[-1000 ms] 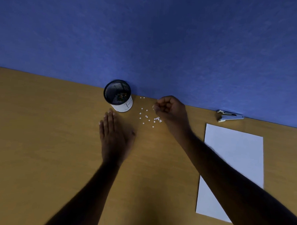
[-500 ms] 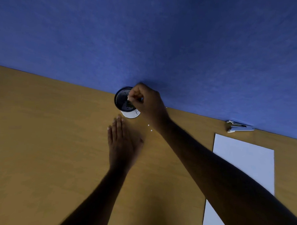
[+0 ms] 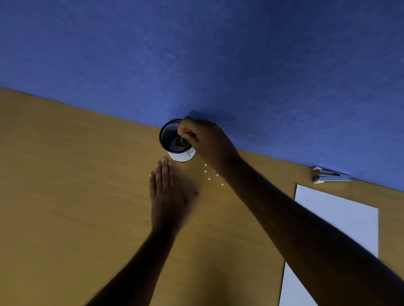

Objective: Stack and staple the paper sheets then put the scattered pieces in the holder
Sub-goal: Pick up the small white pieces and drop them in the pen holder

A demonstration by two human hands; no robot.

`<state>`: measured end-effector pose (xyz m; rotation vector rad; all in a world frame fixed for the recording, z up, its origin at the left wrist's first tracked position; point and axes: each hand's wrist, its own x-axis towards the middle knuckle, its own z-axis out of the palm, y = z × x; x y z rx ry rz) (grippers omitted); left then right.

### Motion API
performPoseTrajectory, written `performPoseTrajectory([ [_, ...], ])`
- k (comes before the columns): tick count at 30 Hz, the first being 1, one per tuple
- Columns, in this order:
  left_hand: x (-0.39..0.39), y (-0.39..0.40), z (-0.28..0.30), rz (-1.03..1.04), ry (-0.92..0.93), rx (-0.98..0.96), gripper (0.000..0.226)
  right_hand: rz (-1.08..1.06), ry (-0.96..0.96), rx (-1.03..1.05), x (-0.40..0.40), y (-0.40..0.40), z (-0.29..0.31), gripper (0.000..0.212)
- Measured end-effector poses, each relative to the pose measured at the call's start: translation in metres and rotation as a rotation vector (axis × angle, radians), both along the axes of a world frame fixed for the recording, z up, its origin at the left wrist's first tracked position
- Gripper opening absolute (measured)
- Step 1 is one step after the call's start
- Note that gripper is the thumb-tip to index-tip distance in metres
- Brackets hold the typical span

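A black mesh holder [image 3: 166,134] with a white lower band stands at the back of the wooden desk by the blue wall. My right hand [image 3: 207,141] hovers over its mouth with fingertips pinched together; whether a piece lies between them is too small to tell. Several small white pieces [image 3: 209,179] lie scattered on the desk just right of the holder, partly hidden by my right forearm. My left hand [image 3: 170,199] rests flat on the desk in front of the holder, fingers straight. The white paper stack [image 3: 336,230] lies at the right.
A small metal stapler [image 3: 330,178] lies against the wall beyond the paper stack. The wooden desk [image 3: 66,204] stretches wide to the left of my hands. The blue wall closes off the back edge.
My right hand left the scattered pieces and travelled left to the holder's mouth, where it stays pinched. My left hand has stayed flat on the desk.
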<state>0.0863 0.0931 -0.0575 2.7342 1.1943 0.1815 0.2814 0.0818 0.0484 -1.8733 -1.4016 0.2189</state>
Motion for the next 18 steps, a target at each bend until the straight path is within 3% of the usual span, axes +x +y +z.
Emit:
performPoseTrajectory([
  [12,0.0002,-0.0003,-0.0015,-0.002,-0.013,0.022,0.094,-0.023,-0.056,0.029,-0.0004,0.0035,-0.0013,0.010],
  [18,0.0001,-0.0004,-0.0014,-0.004,-0.034,0.019,0.095,0.025,-0.102,-0.073,0.0000,0.0025,-0.0008,0.032],
])
